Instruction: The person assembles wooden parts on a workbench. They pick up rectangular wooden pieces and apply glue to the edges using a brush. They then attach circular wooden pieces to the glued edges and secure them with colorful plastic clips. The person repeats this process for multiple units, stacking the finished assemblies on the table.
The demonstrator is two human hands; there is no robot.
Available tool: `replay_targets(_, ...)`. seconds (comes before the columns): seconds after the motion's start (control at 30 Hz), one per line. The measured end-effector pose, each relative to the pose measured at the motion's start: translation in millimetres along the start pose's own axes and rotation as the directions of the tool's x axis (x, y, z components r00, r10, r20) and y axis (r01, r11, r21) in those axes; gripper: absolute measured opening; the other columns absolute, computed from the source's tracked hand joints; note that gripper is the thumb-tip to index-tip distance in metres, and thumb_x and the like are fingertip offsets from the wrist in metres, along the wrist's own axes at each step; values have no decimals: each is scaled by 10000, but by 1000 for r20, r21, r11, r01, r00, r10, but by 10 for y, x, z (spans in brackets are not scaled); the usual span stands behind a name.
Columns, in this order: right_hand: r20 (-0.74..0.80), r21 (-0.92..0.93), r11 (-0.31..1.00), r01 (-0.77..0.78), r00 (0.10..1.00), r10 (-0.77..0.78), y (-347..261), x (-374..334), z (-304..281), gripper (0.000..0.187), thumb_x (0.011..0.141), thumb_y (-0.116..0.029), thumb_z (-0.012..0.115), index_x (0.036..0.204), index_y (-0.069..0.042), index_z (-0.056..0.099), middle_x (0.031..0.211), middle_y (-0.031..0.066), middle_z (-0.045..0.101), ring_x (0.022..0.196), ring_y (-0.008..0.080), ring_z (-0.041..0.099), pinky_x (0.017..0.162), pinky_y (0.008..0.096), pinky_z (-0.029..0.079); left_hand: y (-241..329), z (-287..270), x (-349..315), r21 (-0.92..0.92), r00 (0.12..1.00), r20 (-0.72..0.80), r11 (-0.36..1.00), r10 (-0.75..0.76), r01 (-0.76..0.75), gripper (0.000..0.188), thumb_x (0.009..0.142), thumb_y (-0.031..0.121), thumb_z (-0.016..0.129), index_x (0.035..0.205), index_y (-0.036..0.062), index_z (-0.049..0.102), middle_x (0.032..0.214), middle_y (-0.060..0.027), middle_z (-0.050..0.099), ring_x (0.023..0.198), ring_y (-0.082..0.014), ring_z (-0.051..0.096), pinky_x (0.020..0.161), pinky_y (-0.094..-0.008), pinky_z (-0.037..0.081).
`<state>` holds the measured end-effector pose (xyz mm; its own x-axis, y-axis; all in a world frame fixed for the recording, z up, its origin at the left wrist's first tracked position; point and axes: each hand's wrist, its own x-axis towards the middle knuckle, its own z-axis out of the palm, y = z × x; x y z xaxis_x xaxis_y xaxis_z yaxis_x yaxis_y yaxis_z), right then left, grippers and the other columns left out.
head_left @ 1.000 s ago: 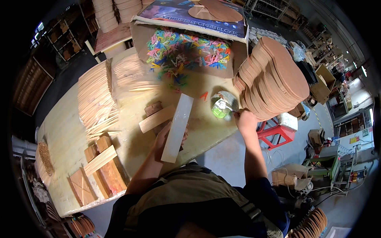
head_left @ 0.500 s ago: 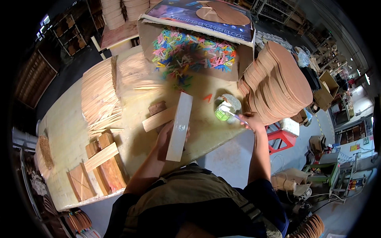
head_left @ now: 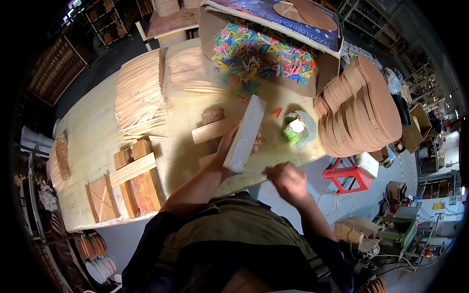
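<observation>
Wooden board (head_left: 245, 133), pale and flat, is held in the left hand (head_left: 229, 146) above the middle of the worktop (head_left: 93, 141). The left grip is closed around the board's lower half, with fingertips showing along its right edge. The board is tilted, its upper end pointing toward the cardboard box (head_left: 273, 53) at the far side.

Head view, right side: the right hand (head_left: 288, 181) sits at the near edge of the worktop, just right of the board's lower end. Its fingers are curled inward; motion blur hides whether this grip holds anything, so that cannot be told.

Head view, around the hands: a short wooden block (head_left: 212, 131) lies just left of the board, partly under the left hand. A small green and white roll (head_left: 297, 131) rests to the right of the board, near a stack of brown oval boards (head_left: 361, 112) at the worktop's right end. The cardboard box holds many small coloured clips (head_left: 259, 51).

Head view, left side: bundles of thin wooden sticks (head_left: 139, 95) lie spread at the far left. Several reddish wooden blocks (head_left: 137, 180) with a pale strip across them rest near the front left edge. A red stool (head_left: 349, 177) stands on the floor beside the right end.
</observation>
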<state>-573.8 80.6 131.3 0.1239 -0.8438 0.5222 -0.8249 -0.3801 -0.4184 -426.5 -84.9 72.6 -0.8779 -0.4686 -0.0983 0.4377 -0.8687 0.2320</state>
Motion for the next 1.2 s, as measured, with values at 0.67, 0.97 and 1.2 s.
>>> replay_targets(0.67, -52, 27, 996, 81, 995, -80, 160, 208, 202, 198, 755, 4, 678, 952, -19, 678, 796, 125, 645, 660, 260, 617, 596, 324, 501, 26, 47, -180, 31, 995, 53, 996, 80, -82, 512, 968, 466, 427, 1170, 2, 503, 926, -77, 556, 758, -158, 518, 606, -259, 448)
replay_targets(0.97, -112, -92, 995, 21, 993, -32, 251, 368, 240, 188, 738, -20, 712, 922, -37, 680, 815, 115, 657, 682, 275, 624, 609, 357, 505, -26, 63, -233, 38, 995, -34, 995, 95, -93, 541, 959, 476, 454, 1193, -11, 491, 925, -65, 535, 734, -150, 496, 588, -238, 438)
replay_targets(1.2, -116, 98, 995, 18, 993, -7, -18, 276, 290, 257, 672, 12, 763, 905, -32, 663, 795, 80, 654, 652, 224, 615, 565, 326, 505, 66, -22, -251, 43, 987, -28, 986, 160, -159, 528, 966, 462, 435, 1180, -17, 492, 910, -70, 536, 796, -168, 501, 656, -264, 460)
